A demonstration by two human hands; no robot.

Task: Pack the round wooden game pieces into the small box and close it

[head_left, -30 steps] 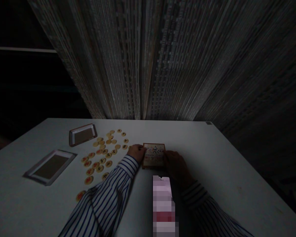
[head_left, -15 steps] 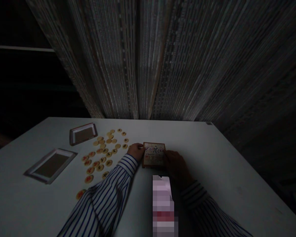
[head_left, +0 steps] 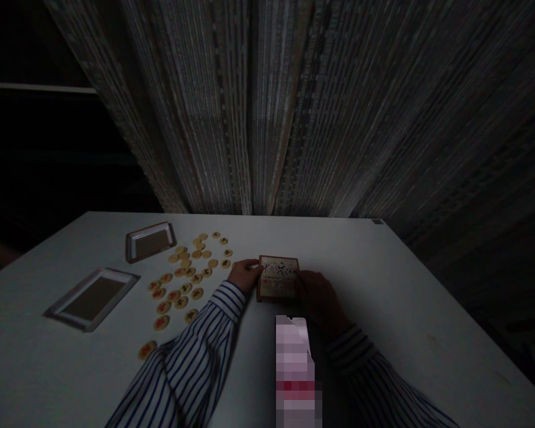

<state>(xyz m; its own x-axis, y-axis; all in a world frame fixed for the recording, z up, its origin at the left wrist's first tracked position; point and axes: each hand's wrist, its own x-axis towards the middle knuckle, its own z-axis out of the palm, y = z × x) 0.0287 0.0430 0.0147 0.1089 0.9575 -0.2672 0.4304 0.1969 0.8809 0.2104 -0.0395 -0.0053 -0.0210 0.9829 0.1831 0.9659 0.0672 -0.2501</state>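
A flat Chinese chess box (head_left: 277, 285) with dark lettering on its pale top lies on the white table, between my two hands. My left hand (head_left: 244, 275) grips its left edge, thumb at the upper left. At the right edge my right hand (head_left: 317, 297) is closed on the box, its fingers dim in shadow. Left of the box, round wooden chess pieces (head_left: 197, 293) are scattered, some marked red, some black, others with no mark showing. My left forearm reaches past the nearest of them.
Two shallow open box parts, a nearer tray (head_left: 56, 316) and a farther tray (head_left: 129, 252), rest at the left of the white table (head_left: 383, 309). A pixelated phone-like object (head_left: 294, 356) shows in front of me. A striped curtain (head_left: 267, 119) hangs behind the table's far edge.
Hardly anything differs. My left hand has shifted very slightly to the left along the box's edge; the box, the right hand and the pieces stay where they were.
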